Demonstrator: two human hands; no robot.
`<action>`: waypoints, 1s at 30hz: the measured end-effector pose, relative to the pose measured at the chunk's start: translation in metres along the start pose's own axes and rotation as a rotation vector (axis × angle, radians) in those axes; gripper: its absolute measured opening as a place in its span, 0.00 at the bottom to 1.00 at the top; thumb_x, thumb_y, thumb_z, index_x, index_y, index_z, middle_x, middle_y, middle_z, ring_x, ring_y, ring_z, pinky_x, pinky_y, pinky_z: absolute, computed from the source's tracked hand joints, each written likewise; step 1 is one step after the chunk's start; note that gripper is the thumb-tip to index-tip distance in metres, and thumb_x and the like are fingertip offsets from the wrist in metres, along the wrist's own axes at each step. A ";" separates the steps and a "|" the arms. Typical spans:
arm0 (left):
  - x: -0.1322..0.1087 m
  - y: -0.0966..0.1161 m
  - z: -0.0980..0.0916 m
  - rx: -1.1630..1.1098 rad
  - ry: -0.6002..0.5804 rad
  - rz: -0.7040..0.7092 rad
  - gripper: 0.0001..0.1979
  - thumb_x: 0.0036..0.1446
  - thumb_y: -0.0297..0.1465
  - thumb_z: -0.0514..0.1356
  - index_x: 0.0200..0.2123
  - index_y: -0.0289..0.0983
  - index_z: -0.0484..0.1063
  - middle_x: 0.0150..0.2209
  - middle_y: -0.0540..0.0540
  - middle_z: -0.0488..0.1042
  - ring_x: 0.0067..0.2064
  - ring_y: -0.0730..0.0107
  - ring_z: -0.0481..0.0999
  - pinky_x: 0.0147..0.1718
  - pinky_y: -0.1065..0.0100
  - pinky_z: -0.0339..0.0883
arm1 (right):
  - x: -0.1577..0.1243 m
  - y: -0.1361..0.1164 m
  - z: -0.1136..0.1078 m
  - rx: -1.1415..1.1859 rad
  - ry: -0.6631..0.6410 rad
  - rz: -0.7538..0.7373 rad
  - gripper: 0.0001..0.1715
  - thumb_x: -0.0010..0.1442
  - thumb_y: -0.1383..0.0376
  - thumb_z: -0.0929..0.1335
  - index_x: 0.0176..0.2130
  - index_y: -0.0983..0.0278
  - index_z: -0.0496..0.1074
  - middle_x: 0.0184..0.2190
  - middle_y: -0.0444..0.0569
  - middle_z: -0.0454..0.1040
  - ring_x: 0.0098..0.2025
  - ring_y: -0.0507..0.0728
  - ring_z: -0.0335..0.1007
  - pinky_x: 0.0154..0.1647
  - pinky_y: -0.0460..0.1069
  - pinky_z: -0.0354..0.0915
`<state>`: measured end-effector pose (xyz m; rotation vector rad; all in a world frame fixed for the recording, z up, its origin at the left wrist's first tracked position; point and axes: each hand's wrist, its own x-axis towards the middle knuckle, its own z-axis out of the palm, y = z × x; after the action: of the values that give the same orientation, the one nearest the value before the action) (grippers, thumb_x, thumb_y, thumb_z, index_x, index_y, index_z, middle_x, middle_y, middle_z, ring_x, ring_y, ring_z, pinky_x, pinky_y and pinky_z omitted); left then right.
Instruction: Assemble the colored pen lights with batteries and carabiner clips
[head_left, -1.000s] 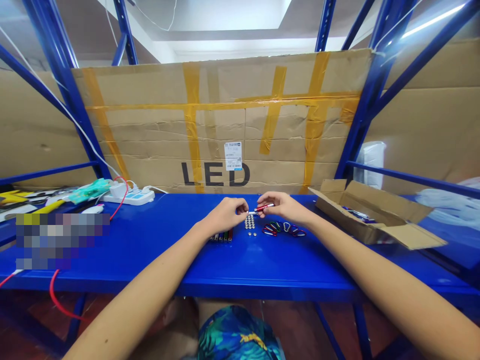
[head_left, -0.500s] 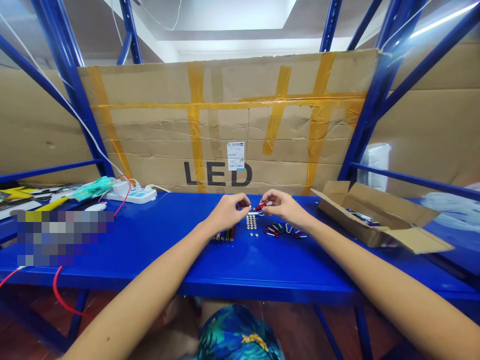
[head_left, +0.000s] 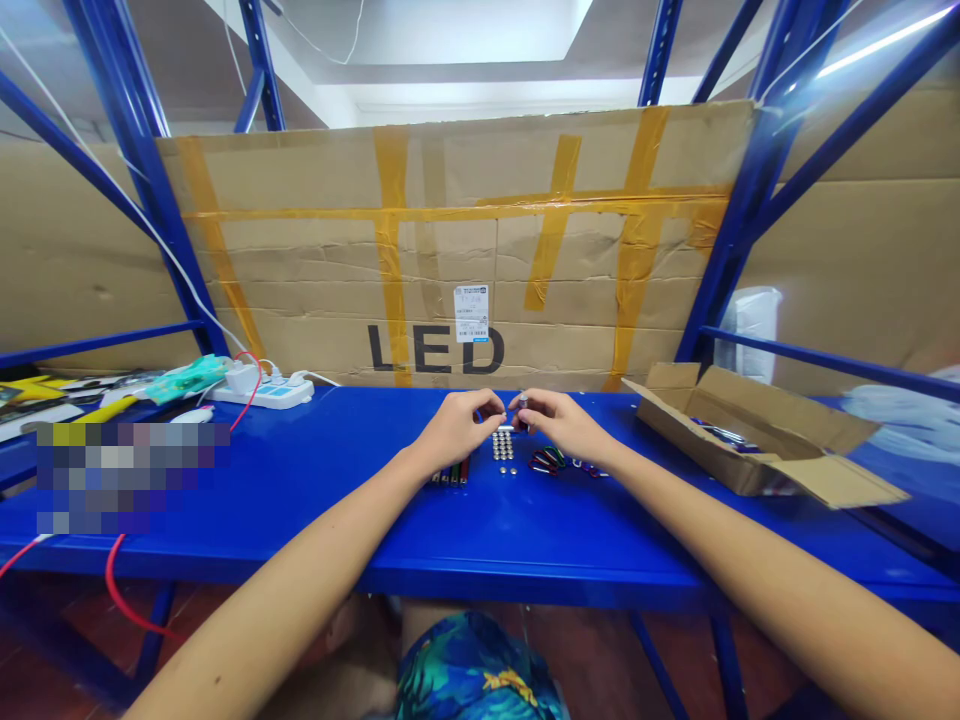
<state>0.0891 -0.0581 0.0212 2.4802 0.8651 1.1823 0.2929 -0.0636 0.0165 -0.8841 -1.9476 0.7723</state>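
My right hand (head_left: 551, 415) is closed round a mini flashlight (head_left: 523, 399); its silver end sticks up between my fingers and its red body is mostly hidden. Close by on the left, my left hand (head_left: 465, 420) is pinched, thumb against fingertips, on something too small to make out. Below and between the hands, silver button cells (head_left: 502, 446) lie in rows, with two apart in front. Under my left wrist is a row of coloured metal tubes (head_left: 454, 473), partly covered. Coloured carabiners (head_left: 547, 460) lie under my right wrist.
An open cardboard box (head_left: 705, 440) with metal pieces inside stands at the right. A power strip (head_left: 262, 390) with plugs and cables sits at the left back, near a pile of packets (head_left: 112, 395). A big cardboard sheet (head_left: 322, 270) closes off the back of the blue table (head_left: 315, 480).
My right hand has turned the red flashlight from lying sideways to silver end up and moved slightly left. My left hand stays almost in place, still pinched.
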 end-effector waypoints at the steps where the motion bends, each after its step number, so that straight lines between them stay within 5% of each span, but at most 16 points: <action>1: 0.000 0.000 0.000 0.011 0.017 0.005 0.04 0.56 0.28 0.59 0.33 0.36 0.74 0.30 0.50 0.78 0.31 0.74 0.72 0.32 0.71 0.65 | -0.001 -0.001 0.001 -0.047 -0.026 -0.003 0.10 0.58 0.61 0.66 0.39 0.64 0.71 0.29 0.46 0.74 0.34 0.55 0.68 0.38 0.51 0.64; 8: 0.000 -0.003 0.001 0.067 0.044 0.079 0.04 0.57 0.28 0.58 0.34 0.36 0.74 0.32 0.49 0.78 0.32 0.73 0.73 0.34 0.70 0.66 | -0.004 0.001 0.006 -0.272 -0.077 -0.057 0.09 0.60 0.62 0.65 0.36 0.64 0.72 0.34 0.48 0.74 0.37 0.56 0.67 0.41 0.51 0.63; 30: -0.002 -0.003 0.004 0.193 0.007 0.294 0.06 0.62 0.27 0.56 0.38 0.37 0.74 0.37 0.45 0.77 0.40 0.69 0.75 0.42 0.66 0.68 | -0.004 0.001 0.006 -0.291 -0.069 -0.092 0.09 0.60 0.61 0.65 0.34 0.64 0.72 0.31 0.47 0.73 0.35 0.56 0.66 0.38 0.50 0.62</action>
<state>0.0904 -0.0567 0.0164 2.8387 0.6591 1.2489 0.2901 -0.0669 0.0112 -0.9401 -2.1818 0.4786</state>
